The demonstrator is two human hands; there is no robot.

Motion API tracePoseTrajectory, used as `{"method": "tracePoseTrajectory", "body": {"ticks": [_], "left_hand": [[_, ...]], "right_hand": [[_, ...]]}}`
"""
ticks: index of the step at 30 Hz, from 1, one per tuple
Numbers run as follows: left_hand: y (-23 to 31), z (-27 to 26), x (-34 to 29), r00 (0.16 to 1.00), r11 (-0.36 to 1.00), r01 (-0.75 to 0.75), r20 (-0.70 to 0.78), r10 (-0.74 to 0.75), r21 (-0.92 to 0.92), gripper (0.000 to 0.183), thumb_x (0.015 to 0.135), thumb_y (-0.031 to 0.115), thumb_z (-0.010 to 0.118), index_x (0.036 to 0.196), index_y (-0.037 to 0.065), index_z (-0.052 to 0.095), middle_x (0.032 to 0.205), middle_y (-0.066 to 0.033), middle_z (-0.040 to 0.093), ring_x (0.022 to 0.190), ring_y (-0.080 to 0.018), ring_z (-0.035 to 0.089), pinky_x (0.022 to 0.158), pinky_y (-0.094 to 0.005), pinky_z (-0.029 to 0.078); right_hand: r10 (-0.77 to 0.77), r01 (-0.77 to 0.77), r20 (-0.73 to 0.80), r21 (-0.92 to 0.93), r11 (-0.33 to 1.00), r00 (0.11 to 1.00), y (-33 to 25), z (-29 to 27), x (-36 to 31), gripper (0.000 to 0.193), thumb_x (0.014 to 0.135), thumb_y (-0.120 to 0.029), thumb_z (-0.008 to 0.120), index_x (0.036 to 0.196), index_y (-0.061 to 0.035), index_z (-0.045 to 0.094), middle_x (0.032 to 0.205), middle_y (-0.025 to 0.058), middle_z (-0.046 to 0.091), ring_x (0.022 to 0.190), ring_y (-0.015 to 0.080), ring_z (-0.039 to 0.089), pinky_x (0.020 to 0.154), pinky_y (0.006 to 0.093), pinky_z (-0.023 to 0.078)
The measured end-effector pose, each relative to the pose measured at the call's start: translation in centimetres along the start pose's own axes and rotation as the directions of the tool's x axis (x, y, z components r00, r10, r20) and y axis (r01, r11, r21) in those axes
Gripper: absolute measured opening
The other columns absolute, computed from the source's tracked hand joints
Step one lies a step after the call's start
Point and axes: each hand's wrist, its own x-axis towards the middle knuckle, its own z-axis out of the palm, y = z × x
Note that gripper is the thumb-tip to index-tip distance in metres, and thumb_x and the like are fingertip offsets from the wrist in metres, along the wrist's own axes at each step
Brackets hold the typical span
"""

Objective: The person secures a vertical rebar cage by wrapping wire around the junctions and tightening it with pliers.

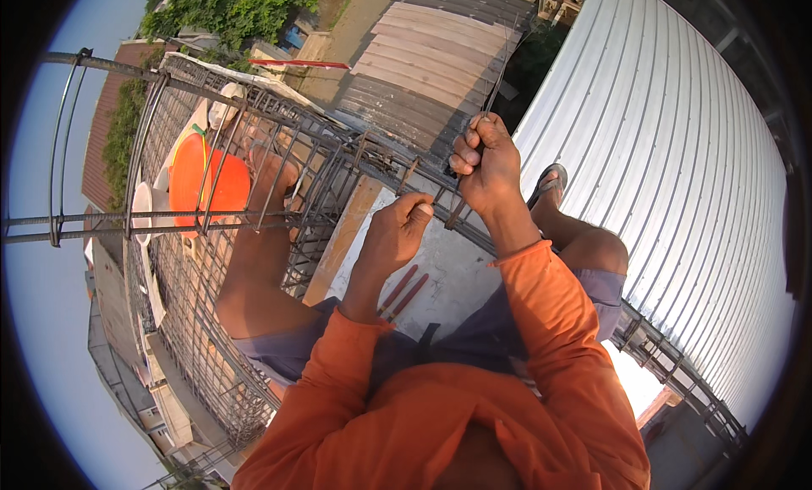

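Observation:
My left hand (394, 235) is closed, thumb and forefinger pinched beside the steel rebar beam (458, 221) that crosses in front of me. Just to its right and farther away, my right hand (489, 167) is curled into a fist above the same bars. Whatever either hand grips is too small or hidden to make out. A thin dark strand rises past the right fist; whether it is held is unclear. Between my thighs, a tool with two red handles (404, 292) lies over a pale surface (444, 270), its head out of sight.
On the left, a rebar cage and mesh (203, 312) surround my bare leg. A bright orange rounded object (205, 186) sits there beside a white long-handled item (145, 236). A corrugated metal roof (660, 177) spreads to the right, near my sandalled foot (551, 182). Brownish roofing (427, 50) lies beyond.

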Motion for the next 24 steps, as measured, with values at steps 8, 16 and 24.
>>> {"method": "tracePoseTrajectory", "body": {"ticks": [8,16,24], "left_hand": [[5.5,0.8,3.7,0.969,0.934,-0.180,-0.107,0.223,0.309,0.016,0.090,0.017,0.052,0.092,0.002,0.057,0.074,-0.0228,0.060,0.070,-0.0416,0.059,0.059,-0.0455,0.045],[6.9,-2.8,6.9,0.987,0.953,-0.138,-0.042,0.155,0.271,0.017,0.090,0.015,0.050,0.093,0.004,0.063,0.072,-0.0188,0.061,0.069,-0.0369,0.061,0.059,-0.0420,0.046],[3.8,-2.8,8.1,0.975,0.886,-0.205,0.163,0.149,0.416,0.018,0.086,0.018,0.053,0.093,0.005,0.064,0.075,-0.0200,0.062,0.070,-0.0384,0.060,0.061,-0.0436,0.047]], "right_hand": [[-0.134,0.122,0.218,0.066,0.990,0.967,-1.0,1.7,0.4,0.008,0.093,-0.014,0.044,0.087,-0.0086,0.044,0.071,0.0029,0.047,0.058,0.0124,0.048,0.053,0.0268,0.041],[0.000,0.427,0.450,-0.846,0.320,0.893,-3.7,1.7,3.9,0.038,0.094,-0.037,0.047,0.080,-0.0028,0.053,0.065,0.0049,0.054,0.064,0.0134,0.054,0.058,0.0279,0.043],[0.258,0.390,0.378,-0.921,0.006,0.889,-4.0,0.6,6.6,0.037,0.088,-0.029,0.053,0.069,0.0023,0.057,0.056,0.0062,0.050,0.048,0.0144,0.049,0.048,0.0291,0.040]]}}
